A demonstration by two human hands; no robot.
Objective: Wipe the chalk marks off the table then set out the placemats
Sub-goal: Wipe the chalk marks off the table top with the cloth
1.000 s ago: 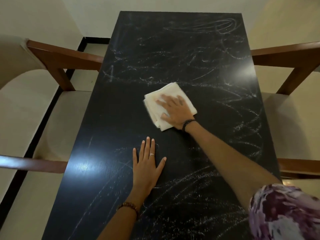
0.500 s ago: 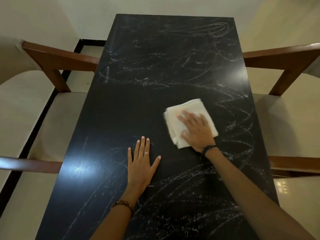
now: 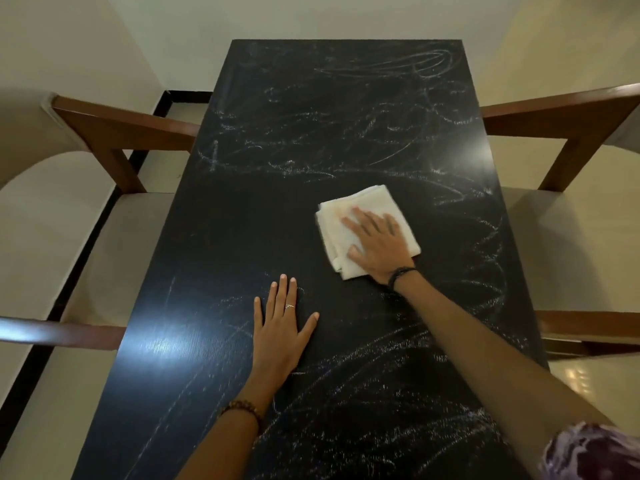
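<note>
A long black table (image 3: 221, 258) fills the head view, scribbled with white chalk marks (image 3: 408, 140) over its far half, its right side and its near end. A band across the middle left looks free of chalk. A folded white cloth (image 3: 349, 209) lies right of centre. My right hand (image 3: 379, 245) presses flat on the cloth with straight fingers. My left hand (image 3: 280, 329) rests flat on the bare tabletop, fingers spread, nearer to me and left of the cloth. No placemats are in view.
Two wooden armchairs with cream cushions flank the table, one chair (image 3: 104, 140) on the left and one chair (image 3: 571, 123) on the right, their arms close to the table edges. A cream wall (image 3: 311, 15) closes off the far end.
My right hand slid the cloth from the table's centre toward the right and nearer to me, then a little back up. My left hand stayed planted.
</note>
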